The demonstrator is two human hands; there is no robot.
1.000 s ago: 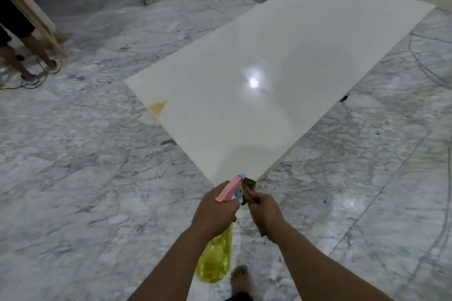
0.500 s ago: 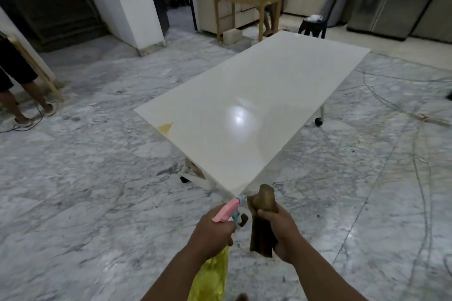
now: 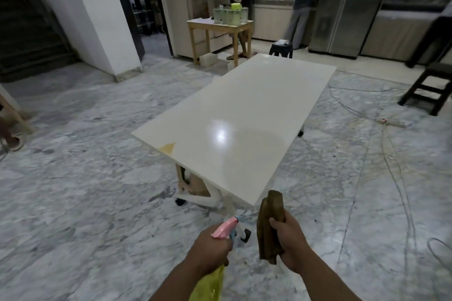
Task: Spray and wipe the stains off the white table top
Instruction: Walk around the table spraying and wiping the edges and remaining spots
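A white table top (image 3: 244,115) stands on wheeled legs ahead of me, its near corner close to my hands. A yellow-brown stain (image 3: 167,148) lies at its left edge. My left hand (image 3: 208,249) grips a spray bottle (image 3: 226,228) with a pink head and a yellow body, nozzle pointing towards the table. A folded brown cloth (image 3: 269,225) is held upright in my right hand (image 3: 291,244), just below the table's near corner. Both hands are off the table.
Grey marble floor surrounds the table. Cables (image 3: 381,144) and a power strip (image 3: 393,122) lie on the floor at the right. A dark stool (image 3: 433,88) stands far right, a wooden side table (image 3: 220,32) with glasses behind. Two people stand at the back counter.
The view has lifted and pulled back from the table, showing the room behind. My right hand has raised the brown cloth into clear view. The spray bottle stays in my left hand.
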